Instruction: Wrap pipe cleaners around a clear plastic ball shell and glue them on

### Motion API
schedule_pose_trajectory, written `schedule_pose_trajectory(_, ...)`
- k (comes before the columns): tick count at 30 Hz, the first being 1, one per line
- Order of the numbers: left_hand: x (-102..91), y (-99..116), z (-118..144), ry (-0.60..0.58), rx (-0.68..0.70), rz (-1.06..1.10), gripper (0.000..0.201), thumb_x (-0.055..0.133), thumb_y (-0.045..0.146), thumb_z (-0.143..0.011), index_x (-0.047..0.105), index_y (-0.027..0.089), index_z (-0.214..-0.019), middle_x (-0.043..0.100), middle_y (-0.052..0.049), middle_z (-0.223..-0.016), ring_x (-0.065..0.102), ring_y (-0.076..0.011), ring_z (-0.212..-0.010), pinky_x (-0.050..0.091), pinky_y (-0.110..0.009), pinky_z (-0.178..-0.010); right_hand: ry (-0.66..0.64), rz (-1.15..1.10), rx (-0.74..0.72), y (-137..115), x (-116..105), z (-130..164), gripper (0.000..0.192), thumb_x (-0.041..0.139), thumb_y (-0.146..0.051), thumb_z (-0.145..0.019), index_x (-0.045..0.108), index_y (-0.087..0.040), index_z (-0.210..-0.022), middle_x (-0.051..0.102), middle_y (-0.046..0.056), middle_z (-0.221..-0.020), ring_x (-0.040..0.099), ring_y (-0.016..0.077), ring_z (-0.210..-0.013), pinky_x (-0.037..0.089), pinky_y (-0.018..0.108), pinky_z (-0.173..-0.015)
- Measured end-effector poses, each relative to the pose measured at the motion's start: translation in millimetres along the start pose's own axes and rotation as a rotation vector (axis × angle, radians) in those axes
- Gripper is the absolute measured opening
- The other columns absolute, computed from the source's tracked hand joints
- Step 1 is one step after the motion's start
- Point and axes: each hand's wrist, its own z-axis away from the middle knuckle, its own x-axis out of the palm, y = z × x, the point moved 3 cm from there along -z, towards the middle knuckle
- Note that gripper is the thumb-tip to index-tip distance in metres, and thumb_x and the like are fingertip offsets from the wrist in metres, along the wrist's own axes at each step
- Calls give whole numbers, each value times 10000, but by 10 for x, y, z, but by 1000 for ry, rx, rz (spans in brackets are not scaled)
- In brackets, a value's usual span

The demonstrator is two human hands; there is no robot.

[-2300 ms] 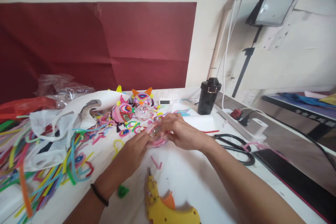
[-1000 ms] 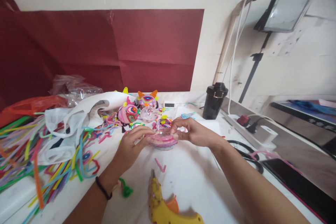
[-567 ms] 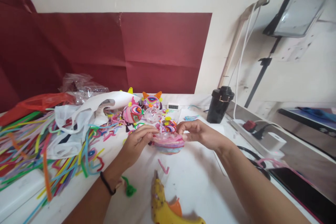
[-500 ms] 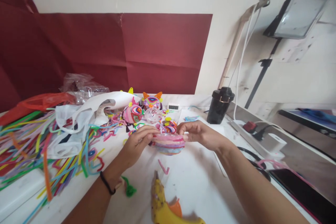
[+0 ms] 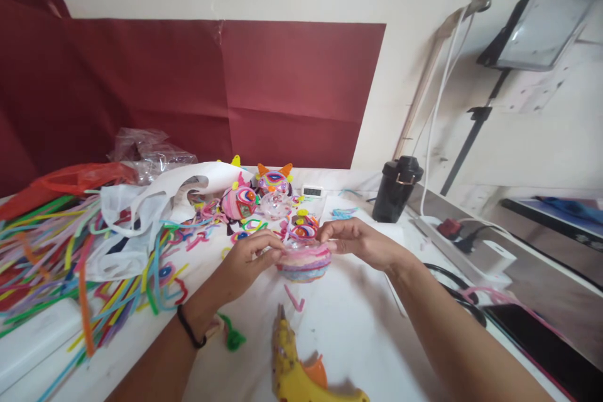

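Observation:
Between my hands is a rounded ball-like piece (image 5: 305, 266) banded with pink, purple and pale blue fuzzy pipe cleaners; its top looks clear. My left hand (image 5: 249, 260) grips its left edge between thumb and fingers. On the right edge, my right hand (image 5: 360, 240) pinches the rim with thumb and fingertips. A short bent pink pipe cleaner piece (image 5: 294, 298) lies on the white sheet below the ball. Nearer to me rests a yellow glue gun (image 5: 294, 367) with an orange trigger, its nozzle pointing toward the ball. A green twisted piece (image 5: 232, 334) lies by my left wrist.
Loose colourful pipe cleaners (image 5: 117, 295) crowd the left side. Behind the ball stand decorated balls (image 5: 274, 182), a clear ball (image 5: 276, 206) and a small digital clock (image 5: 312, 191). At right are a black bottle (image 5: 396, 191), a power strip (image 5: 464, 251) and a phone (image 5: 532, 333).
The ball has tilted slightly in my hands and its bands now slope. My left fingers have shifted a little along its edge. The glue gun stays put.

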Motion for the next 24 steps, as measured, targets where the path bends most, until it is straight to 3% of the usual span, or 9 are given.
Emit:
schedule_pose_trajectory(13, -2, -42, -3, 46, -202, 37, 250, 534, 388, -838, 660, 172, -819, 614, -11, -773, 548, -174, -744, 407, -266, -677, 163, 213, -65, -82, 46, -43, 250, 674, -337, -786, 713, -188, -983, 694, 64, -1043, 602, 250, -1011, 435, 390, -905)
schedule_pose_trajectory(19, -27, -160, -2, 201, -308, 200, 220, 610, 376, -793, 673, 168, -826, 650, -13, -784, 576, -177, -753, 430, -258, -685, 409, 585, -133, -278, 64, 56, 188, 607, -252, -827, 671, -186, -991, 697, 89, -1058, 617, 258, -1008, 437, 402, -901)
schedule_pose_trajectory(21, -36, -192, 0, 237, -316, 221, 234, 608, 384, -795, 670, 165, -849, 664, -17, -799, 588, -178, -752, 437, -257, -675, 350, 650, -123, -351, 179, 167, 133, 590, -229, -836, 668, -192, -937, 711, 81, -985, 642, 242, -923, 465, 379, -843)
schedule_pose_trajectory(24, -54, -205, 2, 288, -319, 243, 221, 616, 377, -789, 662, 164, -823, 658, -2, -752, 583, -165, -707, 437, -251, -651, 80, 697, -58, -373, 485, 402, 96, 633, -221, -818, 666, -204, -906, 719, 56, -958, 660, 213, -870, 496, 323, -784)
